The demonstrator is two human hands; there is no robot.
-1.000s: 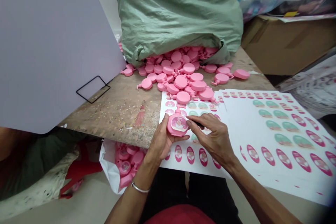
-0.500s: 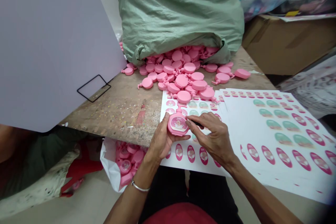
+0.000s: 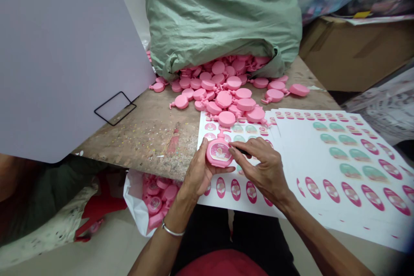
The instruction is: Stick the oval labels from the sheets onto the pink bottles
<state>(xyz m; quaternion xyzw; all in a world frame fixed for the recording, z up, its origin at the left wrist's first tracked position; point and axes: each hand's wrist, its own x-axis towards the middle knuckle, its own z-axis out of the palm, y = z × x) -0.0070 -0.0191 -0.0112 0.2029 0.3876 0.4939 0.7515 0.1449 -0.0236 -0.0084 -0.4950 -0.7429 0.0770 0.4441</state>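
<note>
My left hand [image 3: 198, 173] grips a flat pink bottle [image 3: 219, 153] with an oval printed label [image 3: 220, 151] on its face. My right hand [image 3: 261, 166] sits just right of the bottle, its fingertips at the label's right edge. Those fingers pinch a slim dark item [image 3: 243, 151], mostly hidden, so I cannot tell what it is. Both hands are above a white sheet of pink oval labels [image 3: 233, 189]. A heap of unlabelled pink bottles [image 3: 223, 97] lies on the table just beyond them.
More label sheets [image 3: 339, 168] fan out to the right on the worn wooden table [image 3: 145, 142]. A green sack [image 3: 220, 13] spills the heap. A white bag [image 3: 155, 202] of labelled bottles sits below the table edge. A large grey board [image 3: 64, 60] stands left, a cardboard box [image 3: 355, 56] right.
My hands stay at the bottle, with only slight shifts of the right fingers at the label. The whole view has moved slightly with my head.
</note>
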